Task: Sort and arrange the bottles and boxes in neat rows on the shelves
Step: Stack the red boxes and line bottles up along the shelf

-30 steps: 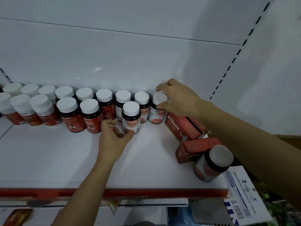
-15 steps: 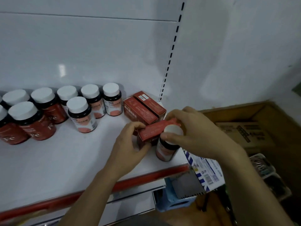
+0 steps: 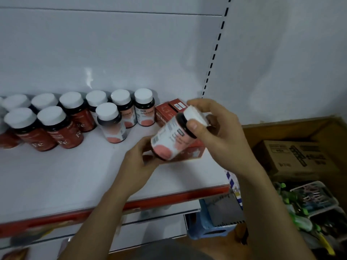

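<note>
A dark bottle with a white cap and a white-and-pink label (image 3: 169, 145) is held tilted just above the white shelf (image 3: 75, 175), cap toward the upper right. My right hand (image 3: 221, 136) grips the cap. My left hand (image 3: 139, 162) holds the bottle's base. A red box (image 3: 195, 152) lies on the shelf right behind and under the bottle. Two more red boxes (image 3: 167, 111) stand at the back. To the left stand matching white-label bottles (image 3: 144, 107) and red "Fe" bottles (image 3: 60, 128) in loose rows.
The shelf's red front edge (image 3: 169, 197) ends at a slotted upright (image 3: 214, 53). Right of the shelf, lower down, sit a cardboard box (image 3: 296, 158) and plastic baskets (image 3: 315, 197). A blue stool (image 3: 212, 222) stands under the shelf end.
My right hand has lifted the bottle off the shelf by its cap and tilted it. My left hand has left the red box and taken the bottle's base.
</note>
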